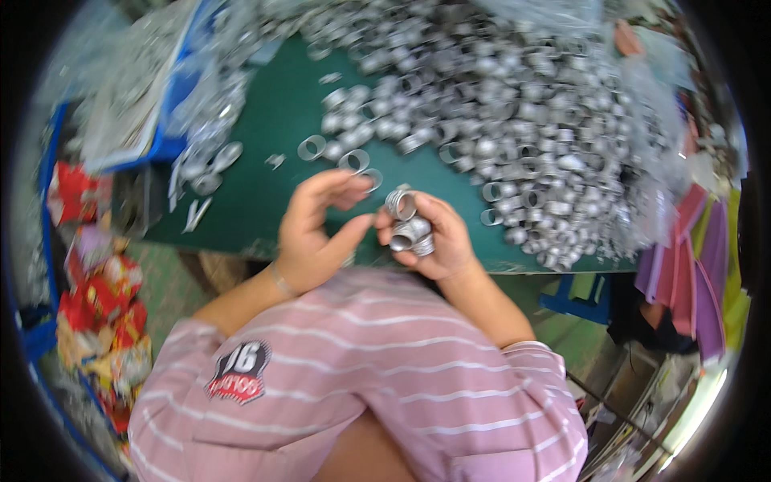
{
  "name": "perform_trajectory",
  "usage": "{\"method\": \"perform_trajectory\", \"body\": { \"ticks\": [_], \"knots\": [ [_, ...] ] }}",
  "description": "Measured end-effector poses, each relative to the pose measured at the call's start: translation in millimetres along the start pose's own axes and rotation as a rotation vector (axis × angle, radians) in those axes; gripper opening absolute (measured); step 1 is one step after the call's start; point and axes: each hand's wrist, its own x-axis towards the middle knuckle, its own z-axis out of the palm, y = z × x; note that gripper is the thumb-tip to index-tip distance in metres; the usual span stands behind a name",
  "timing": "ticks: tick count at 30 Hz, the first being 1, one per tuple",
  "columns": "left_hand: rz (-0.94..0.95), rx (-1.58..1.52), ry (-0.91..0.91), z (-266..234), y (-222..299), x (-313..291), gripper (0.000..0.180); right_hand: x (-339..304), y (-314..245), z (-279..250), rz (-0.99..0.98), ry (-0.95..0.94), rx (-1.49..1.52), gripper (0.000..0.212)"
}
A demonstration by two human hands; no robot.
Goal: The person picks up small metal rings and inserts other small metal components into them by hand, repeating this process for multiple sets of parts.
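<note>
My right hand [446, 245] is closed around several short silver metal rings [408, 234], which look like threaded collars and are stacked loosely in the fingers. Just left of it, my left hand [315, 233] is open, its thumb and curled fingers apart, with nothing visible between them. A thin ring [353, 161] stands on the green tabletop [269, 104] beyond the left fingertips, and another ring [372, 179] shows right beside them; whether they touch it is unclear from the blur. A great heap of similar rings [498, 96] spreads over the far and right side.
At the far left is a blue bin [171, 120] with clear plastic bags. Flat silver discs [210, 165] and small metal scraps [197, 215] lie near it. Red packets [104, 297] fill a space at the left. Plastic sheeting [654, 185] borders the heap; coloured strips [691, 265] hang at the right.
</note>
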Motion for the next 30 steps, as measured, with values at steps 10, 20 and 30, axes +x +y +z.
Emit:
{"method": "perform_trajectory", "body": {
  "ticks": [10,20,30],
  "knots": [
    [-0.117,-0.075,0.109,3,6,-4,0.043,-36,-314,-8,-1.648,0.889,-0.874,0.027],
    [-0.186,-0.137,0.165,1,1,-6,0.041,-52,-419,-126,-1.429,1.445,-2.263,0.031],
    [-0.191,-0.212,0.181,-5,1,-2,0.039,28,-29,21,-0.888,-0.043,-1.927,0.028]
  ]
}}
